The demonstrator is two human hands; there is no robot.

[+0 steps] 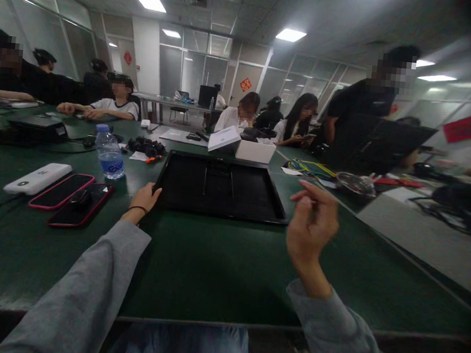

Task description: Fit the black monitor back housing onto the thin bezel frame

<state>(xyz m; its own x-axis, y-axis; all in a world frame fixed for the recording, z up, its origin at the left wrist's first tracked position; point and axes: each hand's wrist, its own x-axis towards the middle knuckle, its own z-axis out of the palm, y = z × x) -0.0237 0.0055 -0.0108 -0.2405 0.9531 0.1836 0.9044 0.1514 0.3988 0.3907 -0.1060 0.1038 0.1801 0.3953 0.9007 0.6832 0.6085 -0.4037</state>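
Note:
A shallow black rectangular tray (178,201) with a raised rim lies flat on the green table. Two thin pale strips run across its inside. My left hand (145,198) is at its left edge, the thumb near the rim and the fingers closed around the side, partly hidden. To the right of the tray, my right hand (313,225) is raised above the table. Its fingers are loosely bent and a little blurred, apart from the tray, and I see nothing held in them.
Left of the tray stand a water bottle (110,153), a white power bank (37,178) and two red-edged phones (80,206). Behind it sits an open white box (255,150). A metal bowl (355,183) and cables (309,168) lie at right. Several people sit around; one stands holding a dark panel (380,143).

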